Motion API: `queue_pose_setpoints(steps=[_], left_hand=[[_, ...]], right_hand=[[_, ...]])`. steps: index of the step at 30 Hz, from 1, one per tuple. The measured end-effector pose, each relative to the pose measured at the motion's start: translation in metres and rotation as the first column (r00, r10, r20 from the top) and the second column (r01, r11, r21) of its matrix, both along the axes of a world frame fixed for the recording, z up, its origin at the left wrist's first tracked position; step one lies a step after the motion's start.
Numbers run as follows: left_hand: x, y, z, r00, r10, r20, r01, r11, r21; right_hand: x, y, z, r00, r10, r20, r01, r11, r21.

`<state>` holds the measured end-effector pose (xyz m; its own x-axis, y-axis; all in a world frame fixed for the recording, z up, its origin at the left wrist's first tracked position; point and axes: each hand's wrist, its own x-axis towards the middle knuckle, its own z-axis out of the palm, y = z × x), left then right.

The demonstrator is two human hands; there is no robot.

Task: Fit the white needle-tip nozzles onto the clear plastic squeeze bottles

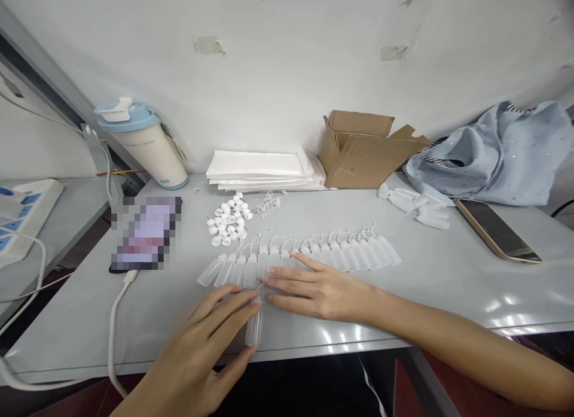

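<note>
Step in hand, as judged: handling of a single small bottle (pixel 253 328) at the front edge of the worktop (pixel 430 279). The bottle is clear-walled, stands apart from the row and lies with its base towards the person.

Left hand (pixel 219 330): closed on this bottle, thumb at the lower end, fingertips at the upper end. Right hand (pixel 320 291): fingers extended and slightly spread, reaching over the row of bottles (pixel 352 255). It grips no bottle; whether its fingertips press on the row cannot be told. A thin strap shows at the held bottle's upper end, near the right fingertips.

The row runs side by side across the worktop, thin loops extending from the necks away from the person. White caps (pixel 228 219) lie in a loose pile behind the row's left end, with loose loops (pixel 269 203) just beside them. Further bottles (pixel 433 216) lie unaligned at the right, near the cardboard box (pixel 359 157).

The next move, as judged, calls for a light, steady hold on the thin-walled bottle, control of its strap, and clearance of the right fingers from the row, since a nudge could disturb the alignment.
</note>
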<state>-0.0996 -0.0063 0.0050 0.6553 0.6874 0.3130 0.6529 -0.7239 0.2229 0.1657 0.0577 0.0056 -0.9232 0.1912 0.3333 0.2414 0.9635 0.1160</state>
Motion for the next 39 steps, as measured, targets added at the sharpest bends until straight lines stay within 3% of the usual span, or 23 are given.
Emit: queue_pose_setpoints(steps=[13,20,29,35,39], left_hand=[[0.000,0.001,-0.001,1.000,0.008,-0.010,-0.007,1.000,0.028],[0.001,0.001,-0.002,1.000,0.001,-0.001,-0.001,0.997,0.078],[-0.002,0.008,0.006,1.000,-0.008,0.022,0.005,0.994,0.112],[0.004,0.038,0.031,0.991,0.052,0.120,-0.059,0.997,0.057],[0.023,0.079,0.046,0.981,0.138,0.139,-0.139,0.990,-0.002]], right_hand=[[0.001,-0.001,0.004,0.997,-0.029,-0.077,0.027,0.999,-0.028],[0.014,0.006,0.010,0.967,-0.168,-0.193,0.159,0.985,-0.059],[0.043,0.029,0.015,0.871,-0.316,-0.377,0.336,0.942,-0.013],[0.082,0.059,0.032,0.725,-0.479,-0.495,0.548,0.837,-0.008],[0.121,0.079,0.037,0.551,-0.689,-0.471,0.738,0.666,-0.112]])
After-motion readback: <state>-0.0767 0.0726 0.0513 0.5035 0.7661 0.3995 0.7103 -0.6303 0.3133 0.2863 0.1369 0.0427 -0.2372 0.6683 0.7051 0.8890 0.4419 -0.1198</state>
